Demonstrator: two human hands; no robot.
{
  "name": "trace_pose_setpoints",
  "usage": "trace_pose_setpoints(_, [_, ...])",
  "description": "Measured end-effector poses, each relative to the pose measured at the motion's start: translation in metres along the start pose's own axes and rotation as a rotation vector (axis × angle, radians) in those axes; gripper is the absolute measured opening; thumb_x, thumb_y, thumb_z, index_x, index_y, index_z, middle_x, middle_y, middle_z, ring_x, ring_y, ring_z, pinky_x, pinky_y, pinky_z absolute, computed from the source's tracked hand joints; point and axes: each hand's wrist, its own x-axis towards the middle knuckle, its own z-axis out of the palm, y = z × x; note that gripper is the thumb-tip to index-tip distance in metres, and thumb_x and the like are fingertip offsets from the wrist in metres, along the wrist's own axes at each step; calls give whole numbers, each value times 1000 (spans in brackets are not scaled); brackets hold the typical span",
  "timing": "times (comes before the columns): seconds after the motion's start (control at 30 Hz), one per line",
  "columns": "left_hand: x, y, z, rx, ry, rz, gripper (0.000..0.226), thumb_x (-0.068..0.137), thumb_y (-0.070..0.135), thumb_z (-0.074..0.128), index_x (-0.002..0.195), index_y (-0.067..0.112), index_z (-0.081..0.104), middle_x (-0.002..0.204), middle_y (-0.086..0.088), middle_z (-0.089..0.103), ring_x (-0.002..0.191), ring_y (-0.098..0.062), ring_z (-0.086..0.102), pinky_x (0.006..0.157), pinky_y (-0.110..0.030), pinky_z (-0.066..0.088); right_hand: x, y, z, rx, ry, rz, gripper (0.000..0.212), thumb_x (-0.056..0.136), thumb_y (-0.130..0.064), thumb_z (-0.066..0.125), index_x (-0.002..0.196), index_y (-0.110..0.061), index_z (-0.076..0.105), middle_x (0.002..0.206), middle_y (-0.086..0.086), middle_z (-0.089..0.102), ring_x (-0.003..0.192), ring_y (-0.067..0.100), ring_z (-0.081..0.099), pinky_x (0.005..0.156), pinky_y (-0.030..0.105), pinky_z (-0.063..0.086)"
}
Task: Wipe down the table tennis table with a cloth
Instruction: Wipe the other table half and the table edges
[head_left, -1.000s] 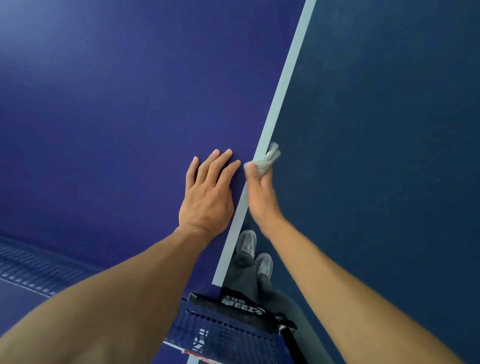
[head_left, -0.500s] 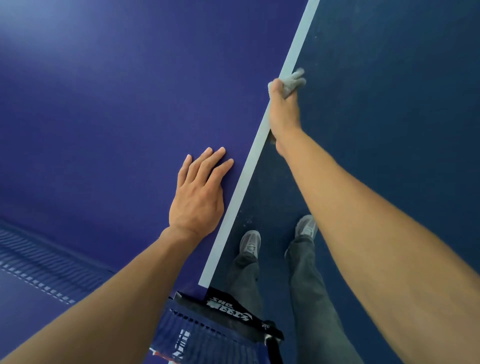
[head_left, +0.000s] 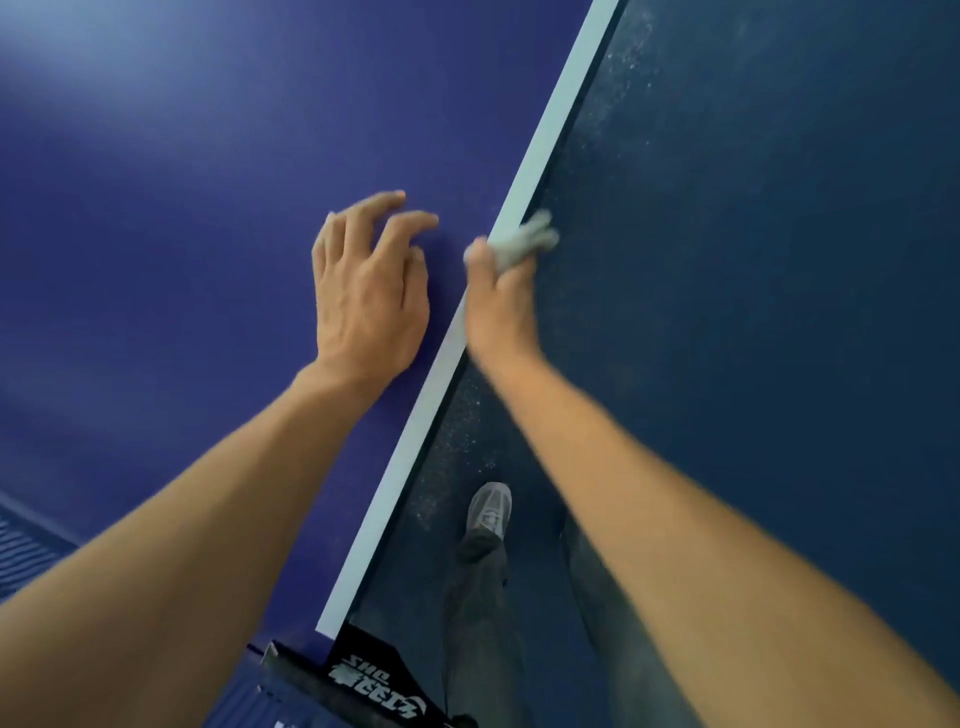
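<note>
Gripping a bunched grey cloth (head_left: 519, 241), the right hand (head_left: 501, 306) pressed it onto the white line (head_left: 415, 431) that ran along the side edge of the bench (head_left: 208, 208). Its thumb lay on top and its other fingers were hidden over the rim. That hold probably let the wad cover the top of the lip and its outer face in one pass. The cloth sat right on that edge, about midway along the visible stretch, and was blurred by motion.

The left hand (head_left: 363, 291) held nothing. Its fingers were loosely bent with the tips on the blue top just inside the line, most likely as a prop for the lean over the edge. The two hands were close together but not touching, with the white line between them.

At the near corner, the net clamp (head_left: 374, 675) gripped the edge. Beyond the bench edge lay the speckled dark floor (head_left: 753, 260), with one grey shoe (head_left: 488, 512) planted just beside the bench. The wiping looked to be mid-course along this edge; how much of the top was done could not be judged.
</note>
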Motion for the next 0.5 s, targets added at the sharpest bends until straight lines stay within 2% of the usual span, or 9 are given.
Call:
trace_pose_setpoints(0.1, [40, 10, 14, 11, -83, -19, 42, 103, 15, 40, 137, 23, 63, 150, -5, 48, 141, -27, 41, 123, -54, 20, 73, -31, -25, 36, 14, 21, 75, 108, -30, 50, 165, -13, 4, 167, 6, 27, 146, 16, 37, 101, 20, 30])
trace_pose_setpoints(0.17, [58, 18, 25, 4, -107, -43, 44, 103, 17, 39, 139, 28, 62, 152, -3, 46, 143, -27, 37, 123, -55, 18, 86, -39, -36, 18, -4, 29, 75, 105, -34, 55, 164, -17, 12, 159, 4, 41, 139, 17, 46, 99, 24, 33])
trace_pose_setpoints(0.2, [64, 21, 29, 5, -100, -50, 44, 103, 18, 38, 139, 29, 61, 151, -3, 46, 143, -27, 36, 123, -55, 20, 82, -39, -38, 8, -24, 24, 76, 105, -33, 56, 165, -18, 11, 160, 4, 40, 141, 17, 45, 102, 24, 34])
trace_pose_setpoints(0.3, [65, 23, 39, 44, -54, -48, 44, 104, 17, 38, 139, 30, 60, 151, -3, 46, 143, -29, 37, 122, -55, 21, 46, -20, -37, 64, -115, 0, 81, 105, -21, 56, 166, -18, 2, 170, 1, 23, 151, 11, 31, 119, 23, 29])
trace_pose_setpoints(0.4, [65, 18, 41, 58, -29, -46, 42, 104, 18, 39, 137, 31, 61, 150, -2, 47, 142, -29, 37, 121, -55, 24, -6, 7, -32, 105, -261, 84, 80, 107, -23, 55, 166, -18, 1, 169, -5, 21, 146, -2, 31, 117, 13, 29])
trace_pose_setpoints(0.43, [66, 18, 41, 57, -31, -49, 42, 104, 18, 39, 136, 32, 61, 150, -2, 47, 142, -28, 37, 121, -55, 23, -17, 10, -31, 114, -301, 122, 80, 108, -27, 54, 166, -21, -1, 170, -6, 20, 146, -3, 29, 118, 15, 27])
trace_pose_setpoints(0.5, [67, 18, 42, 60, -29, -54, 42, 104, 19, 38, 135, 32, 61, 150, -2, 47, 142, -28, 37, 122, -54, 22, -13, 6, -28, 126, -306, 149, 78, 108, -28, 51, 166, -23, -1, 171, -3, 19, 150, 3, 27, 125, 27, 26])
